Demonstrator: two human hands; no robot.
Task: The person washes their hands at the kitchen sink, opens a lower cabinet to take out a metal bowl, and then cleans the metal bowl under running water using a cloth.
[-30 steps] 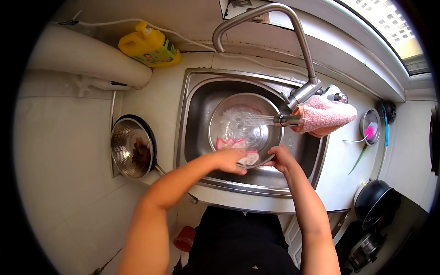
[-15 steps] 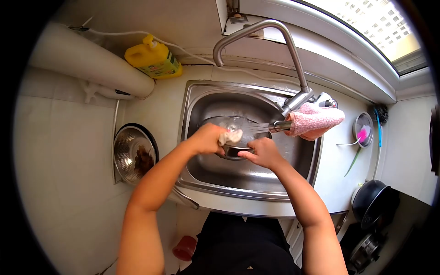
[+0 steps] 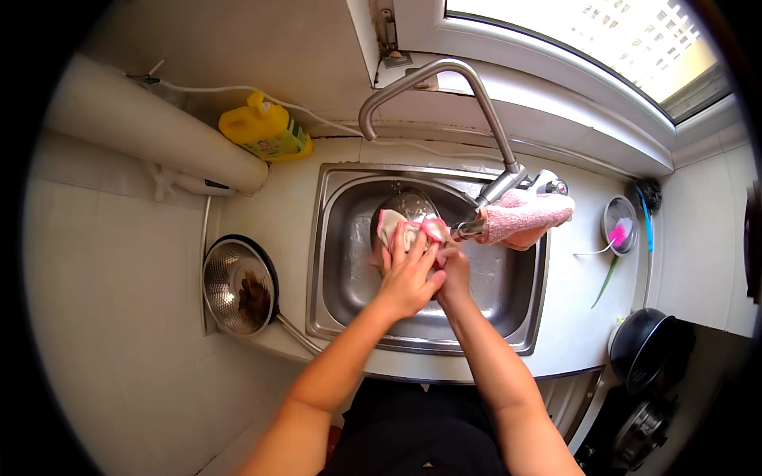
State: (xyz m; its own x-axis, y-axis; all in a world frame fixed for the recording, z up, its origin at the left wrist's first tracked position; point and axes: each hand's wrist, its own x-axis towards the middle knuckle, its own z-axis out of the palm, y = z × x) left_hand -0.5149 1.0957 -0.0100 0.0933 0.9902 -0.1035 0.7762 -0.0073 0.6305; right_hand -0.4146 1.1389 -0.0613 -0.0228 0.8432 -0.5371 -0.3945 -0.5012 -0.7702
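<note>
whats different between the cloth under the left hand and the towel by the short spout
Colour: the cloth is whitish with pink edging, while the towel is pink all over.
Place: the cloth is down in the sink; the towel is bunched at the short spout.
Contact: the left hand presses on the cloth, but no hand touches the towel.
Both look like soft fabric with some pink.

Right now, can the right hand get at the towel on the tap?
Likely yes: the towel is close by the right hand, and the way over the sink between them looks free. Whether that hand is gripping something, I can't tell.
</note>
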